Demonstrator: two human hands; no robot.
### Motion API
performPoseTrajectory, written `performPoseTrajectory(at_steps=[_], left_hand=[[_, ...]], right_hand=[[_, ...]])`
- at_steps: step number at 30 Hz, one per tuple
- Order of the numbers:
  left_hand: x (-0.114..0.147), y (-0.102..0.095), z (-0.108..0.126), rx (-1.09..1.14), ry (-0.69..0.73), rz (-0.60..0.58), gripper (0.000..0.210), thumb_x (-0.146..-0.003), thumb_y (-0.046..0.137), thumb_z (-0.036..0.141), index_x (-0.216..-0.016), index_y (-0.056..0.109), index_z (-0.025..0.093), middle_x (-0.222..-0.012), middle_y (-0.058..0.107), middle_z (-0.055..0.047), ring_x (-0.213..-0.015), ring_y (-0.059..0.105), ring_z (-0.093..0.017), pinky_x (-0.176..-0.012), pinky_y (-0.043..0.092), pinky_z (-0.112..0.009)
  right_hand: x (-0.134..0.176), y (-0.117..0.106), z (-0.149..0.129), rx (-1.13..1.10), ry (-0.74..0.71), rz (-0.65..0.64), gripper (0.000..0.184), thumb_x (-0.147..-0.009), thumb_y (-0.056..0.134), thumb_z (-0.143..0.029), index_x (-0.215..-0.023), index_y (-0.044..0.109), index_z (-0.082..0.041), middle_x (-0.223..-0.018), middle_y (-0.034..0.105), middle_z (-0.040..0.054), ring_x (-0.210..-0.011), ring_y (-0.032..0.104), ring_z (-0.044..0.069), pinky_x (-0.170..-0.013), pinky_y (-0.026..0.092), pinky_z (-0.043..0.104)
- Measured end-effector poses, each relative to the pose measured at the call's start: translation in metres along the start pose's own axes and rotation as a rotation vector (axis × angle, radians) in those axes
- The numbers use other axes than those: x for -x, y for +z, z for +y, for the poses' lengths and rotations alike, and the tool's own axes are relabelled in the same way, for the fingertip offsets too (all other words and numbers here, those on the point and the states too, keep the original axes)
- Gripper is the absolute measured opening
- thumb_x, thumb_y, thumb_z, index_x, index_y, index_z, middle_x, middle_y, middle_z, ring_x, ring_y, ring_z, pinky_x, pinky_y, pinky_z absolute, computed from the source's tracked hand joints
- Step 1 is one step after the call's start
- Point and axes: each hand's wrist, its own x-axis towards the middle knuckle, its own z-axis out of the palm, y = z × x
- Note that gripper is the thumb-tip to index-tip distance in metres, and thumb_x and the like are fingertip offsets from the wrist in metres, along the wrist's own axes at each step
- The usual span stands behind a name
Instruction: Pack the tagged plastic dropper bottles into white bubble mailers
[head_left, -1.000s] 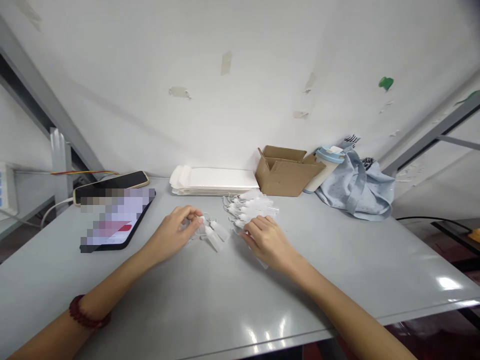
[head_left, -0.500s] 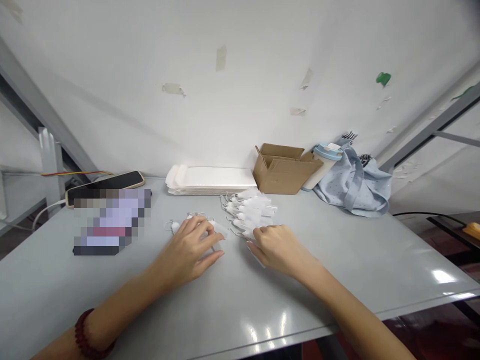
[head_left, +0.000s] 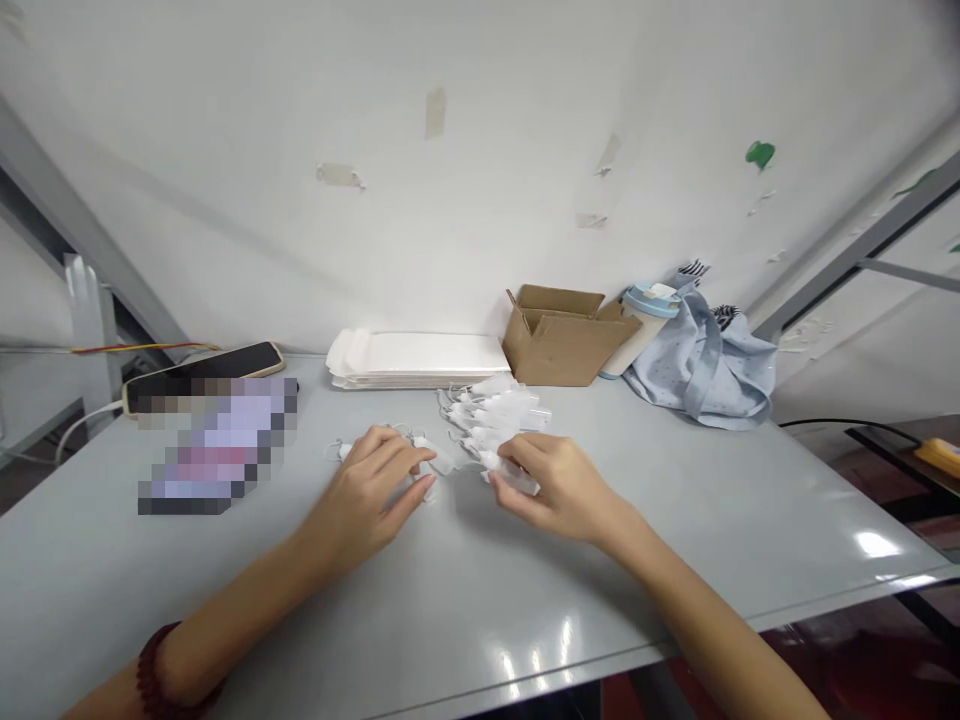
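On the grey table, the right hand holds one small translucent piece between the thumb and the fingers, and this grasp looks light. The piece lies at the left side of the hand, on or just above the table; I cannot tell which. Its long axis goes from far left to near right, so that its white end points to the left, in the direction of the left hand, and its clear end lies toward the right palm. A thin white cord seems to run out from this white end into the space between the hands. The left hand has its fingers bent, with the thumb apart from them at the tips; whether it grasps something small I cannot tell. Just beyond its fingertips lies a loose piece, also with the long axis from far left to near right, and the left hand is the nearer one to it. The group of similar pieces lies on the far side of the right hand and slightly to the left, their loops turned left; here the right hand is nearer. Farther away, near the wall, are a white stack and an open cardboard box.
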Motion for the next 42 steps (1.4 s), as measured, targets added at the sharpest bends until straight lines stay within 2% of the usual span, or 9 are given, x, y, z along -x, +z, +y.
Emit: performPoseTrajectory(at_steps=[3,8,19,23,27,32,42], left_hand=[[0.001,-0.002,0.004,0.059,-0.058,0.034,0.027,-0.090,0.051,0.023,-0.118,0.051,0.020,-0.087,0.060,-0.005,-0.093,0.049,-0.022,-0.084,0.044,-0.039],[0.001,-0.004,0.009,0.154,-0.118,-0.001,0.030,-0.090,0.050,0.028,-0.119,0.050,0.022,-0.091,0.062,-0.005,-0.096,0.050,-0.023,-0.084,0.046,-0.039],[-0.002,-0.011,0.017,0.197,-0.254,0.050,0.015,-0.092,0.045,0.029,-0.092,0.058,0.022,-0.089,0.062,-0.003,-0.087,0.057,-0.018,-0.075,0.047,-0.029],[-0.002,-0.012,0.019,0.205,-0.220,0.045,0.015,-0.093,0.044,0.025,-0.085,0.057,0.022,-0.081,0.060,-0.001,-0.084,0.054,-0.017,-0.074,0.044,-0.029],[-0.004,-0.013,0.021,0.247,-0.146,0.014,0.016,-0.092,0.044,0.020,-0.082,0.056,0.022,-0.075,0.059,0.000,-0.082,0.050,-0.018,-0.073,0.042,-0.030],[-0.004,-0.012,0.021,0.324,-0.128,-0.071,0.014,-0.092,0.045,0.018,-0.085,0.057,0.021,-0.077,0.059,-0.001,-0.083,0.048,-0.018,-0.073,0.041,-0.031],[-0.003,-0.012,0.021,0.346,-0.139,-0.085,0.014,-0.092,0.045,0.020,-0.086,0.058,0.021,-0.077,0.059,-0.001,-0.084,0.048,-0.018,-0.074,0.042,-0.031]], right_hand=[[-0.001,-0.001,-0.002,-0.236,-0.004,0.096,0.015,-0.088,0.044,-0.025,-0.078,0.051,-0.017,-0.062,0.051,-0.0005,-0.056,0.044,0.012,-0.054,0.034,0.024],[-0.002,0.007,-0.009,-0.425,0.062,-0.009,0.020,-0.090,0.042,-0.025,-0.073,0.051,-0.018,-0.061,0.049,-0.0022,-0.056,0.041,0.010,-0.055,0.034,0.023],[-0.002,0.012,-0.013,-0.431,0.056,-0.145,0.023,-0.089,0.039,-0.026,-0.073,0.053,-0.016,-0.063,0.051,-0.0008,-0.056,0.042,0.011,-0.055,0.034,0.024],[-0.003,0.011,-0.012,-0.443,0.039,-0.142,0.022,-0.090,0.040,-0.025,-0.074,0.052,-0.016,-0.067,0.051,-0.0003,-0.059,0.043,0.011,-0.057,0.034,0.024],[-0.003,0.011,-0.011,-0.463,0.021,-0.112,0.023,-0.092,0.040,-0.025,-0.074,0.052,-0.017,-0.068,0.052,-0.0004,-0.061,0.044,0.011,-0.059,0.036,0.024],[-0.003,0.010,-0.012,-0.502,0.033,-0.098,0.024,-0.093,0.039,-0.025,-0.076,0.053,-0.016,-0.070,0.054,0.0004,-0.063,0.047,0.012,-0.061,0.039,0.024],[-0.002,0.010,-0.015,-0.598,0.063,-0.121,0.021,-0.090,0.041,-0.023,-0.074,0.053,-0.016,-0.068,0.051,-0.0010,-0.061,0.045,0.010,-0.059,0.036,0.023]])
